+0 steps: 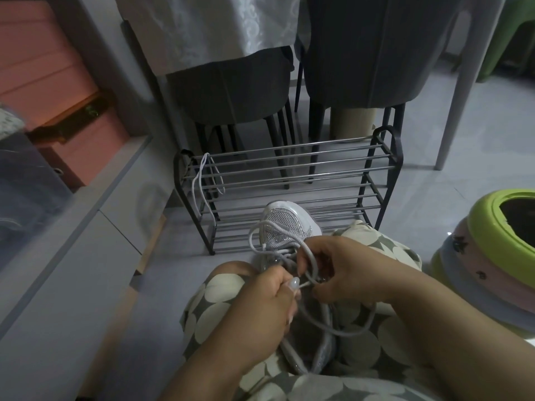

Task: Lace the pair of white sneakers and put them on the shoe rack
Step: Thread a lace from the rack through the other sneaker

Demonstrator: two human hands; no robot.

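Grey tiled floor (434, 204) bears shoe rack (289, 180) before chairs (231, 91).

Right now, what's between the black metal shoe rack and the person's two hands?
In the head view, the white mesh sneaker sits between the black metal shoe rack and the hands, left and right, which pinch its grey lace.

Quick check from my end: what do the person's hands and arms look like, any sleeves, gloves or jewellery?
Both forearms are bare, with no sleeves in view. The left hand and right hand wear no gloves, and no rings or watch show. The left thumb has a long, pale glossy nail; nails on the right fingers are hard to make out.
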